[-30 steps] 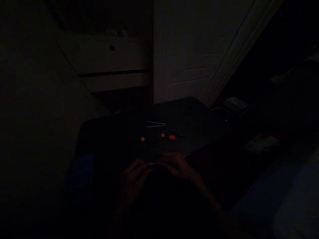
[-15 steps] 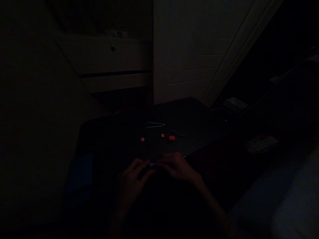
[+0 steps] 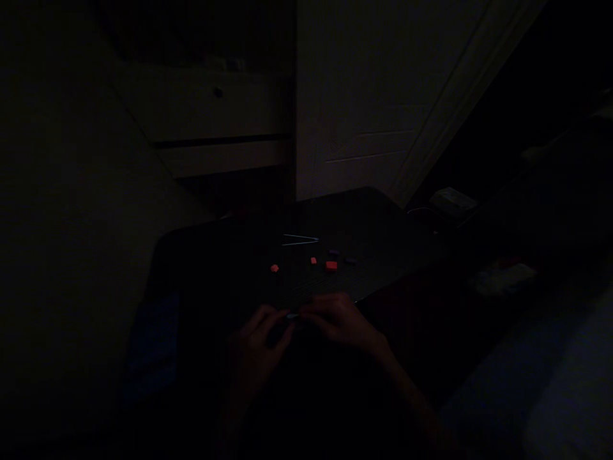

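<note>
In very dim light, a small pale bluish piece sits between my fingertips, its kind too dark to make out. My right hand pinches its right end. On the other side, the thumb and fingers of my left hand close around its left end. Beyond the hands lie a bright red block, a smaller pinkish-red block and a small orange-pink lump with an uneven edge. Two dark purplish pieces, a rear one and a right one, rest by the red block.
Thin V-shaped metal tweezers lie farther back on the dark table. A bluish flat object is at the left. Behind stand a drawer unit and a pale panel. A pale packet lies off to the right.
My left thumb and fingers have shifted slightly against the pale piece. My right hand stays almost still, and the pieces on the table have not moved.
</note>
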{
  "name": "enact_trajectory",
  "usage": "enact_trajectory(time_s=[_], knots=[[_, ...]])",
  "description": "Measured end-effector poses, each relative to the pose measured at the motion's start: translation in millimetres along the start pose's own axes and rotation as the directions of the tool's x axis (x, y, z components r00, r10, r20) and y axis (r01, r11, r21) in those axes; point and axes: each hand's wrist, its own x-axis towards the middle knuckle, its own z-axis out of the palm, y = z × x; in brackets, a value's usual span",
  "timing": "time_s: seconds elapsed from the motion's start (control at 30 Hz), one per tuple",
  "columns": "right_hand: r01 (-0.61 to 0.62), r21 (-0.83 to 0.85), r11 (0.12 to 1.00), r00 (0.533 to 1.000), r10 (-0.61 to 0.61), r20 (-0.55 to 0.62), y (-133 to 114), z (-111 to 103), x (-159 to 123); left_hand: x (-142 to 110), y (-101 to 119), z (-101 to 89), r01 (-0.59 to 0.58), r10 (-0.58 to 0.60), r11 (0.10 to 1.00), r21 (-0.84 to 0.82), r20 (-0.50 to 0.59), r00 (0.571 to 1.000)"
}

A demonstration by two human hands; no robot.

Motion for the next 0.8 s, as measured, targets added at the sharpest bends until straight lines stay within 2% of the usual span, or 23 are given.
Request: enact_trajectory(time_s=[0.17,0.37,0.6,0.8], knots=[[-0.007,-0.116,0.993,0.999,0.012,0.038,-6.7,-3.1,1.2,0.2,-1.0,-1.2,0.020,-0.019,1.000,-0.022,0.040,0.999],[0.021,-0.272,0.962,0.989,0.021,0.149,-20.6,-14.2,6.4,0.1,-2.1,-1.7,0.016,-0.013,0.999,-0.046,0.068,0.998],[-0.034,-0.276,0.961,0.960,0.108,0.257,-31.9,-24.6,14.7,-1.5,-5.1,1.0,0.003,-0.002,1.000,-0.012,0.068,0.998],[-0.033,-0.250,0.968,0.946,0.111,0.305,-31.7,-29.4,14.0,-1.1,-5.5,1.8,-0.014,0.015,1.000,-0.026,0.044,0.999]])
